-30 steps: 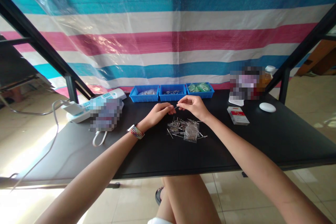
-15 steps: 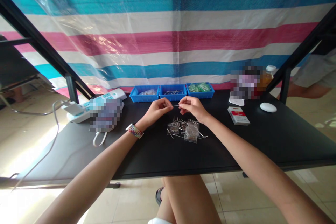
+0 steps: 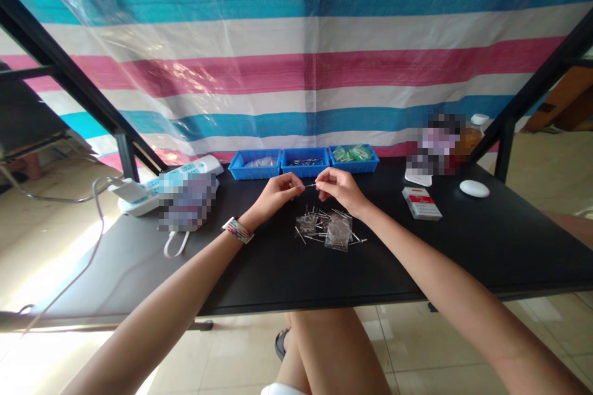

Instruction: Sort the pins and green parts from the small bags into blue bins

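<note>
Between my two hands a thin metal blind rivet (image 3: 310, 185) lies level above the table. My left hand (image 3: 280, 192) pinches its left end with thumb and fingertips. At its other end the thumb and fingers of my right hand (image 3: 341, 189) are closed. Just below lies a loose pile of blind rivets (image 3: 319, 236), with small clear plastic bags (image 3: 338, 232) among them. Behind my hands stand three blue trays in a row: one with clear bags (image 3: 260, 162), one with rivets (image 3: 304, 162), one with green packets (image 3: 354, 153).
On the left of the black table (image 3: 259, 278) are a power strip (image 3: 194, 168), a cable and a blurred object. Toward the right lie a cigarette box (image 3: 421, 203), a white oval mouse (image 3: 474, 189) and a bottle (image 3: 476, 129). A striped sheet hangs behind.
My hands hold almost the same pose around the rivet. At the far right, a person beyond the table frame has moved, mostly out of view.
</note>
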### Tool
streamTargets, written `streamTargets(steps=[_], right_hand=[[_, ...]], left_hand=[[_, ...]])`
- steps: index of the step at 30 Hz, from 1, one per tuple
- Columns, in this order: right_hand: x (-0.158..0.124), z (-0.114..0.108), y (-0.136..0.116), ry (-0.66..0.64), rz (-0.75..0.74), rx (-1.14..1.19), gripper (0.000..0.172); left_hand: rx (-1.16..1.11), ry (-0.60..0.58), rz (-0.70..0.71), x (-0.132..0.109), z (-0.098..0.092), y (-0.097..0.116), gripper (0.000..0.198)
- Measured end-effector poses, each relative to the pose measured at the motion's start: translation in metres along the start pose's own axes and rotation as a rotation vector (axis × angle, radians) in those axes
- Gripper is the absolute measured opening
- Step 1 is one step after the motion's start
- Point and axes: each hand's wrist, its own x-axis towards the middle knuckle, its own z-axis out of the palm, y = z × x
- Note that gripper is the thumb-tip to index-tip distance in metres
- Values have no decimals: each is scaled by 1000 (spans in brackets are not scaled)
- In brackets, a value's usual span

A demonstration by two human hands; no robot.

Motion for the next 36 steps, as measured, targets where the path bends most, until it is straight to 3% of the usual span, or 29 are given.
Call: streamTargets(steps=[9, 14, 17, 19, 23, 32, 36], right_hand=[[0, 0, -1, 9, 72, 115, 30], [13, -2, 4, 191, 26, 174, 38], [17, -5, 9, 255, 24, 39, 45], [15, -7, 11, 272, -1, -91, 38], [11, -6, 13, 217, -55, -225, 25], [9, -2, 16, 118, -56, -290, 23], [8, -2, 17, 103, -37, -290, 22]], left_hand=[[-26, 41, 23, 1, 1, -1, 30], [-50, 55, -28, 1, 1, 2, 19], [98, 2, 6, 1, -2, -1, 12], [248, -74, 65, 0, -4, -2, 12], [418, -239, 156, -3, -6, 1, 19], [482, -275, 186, -4, -3, 3, 10], [497, -270, 189, -4, -5, 2, 15]])
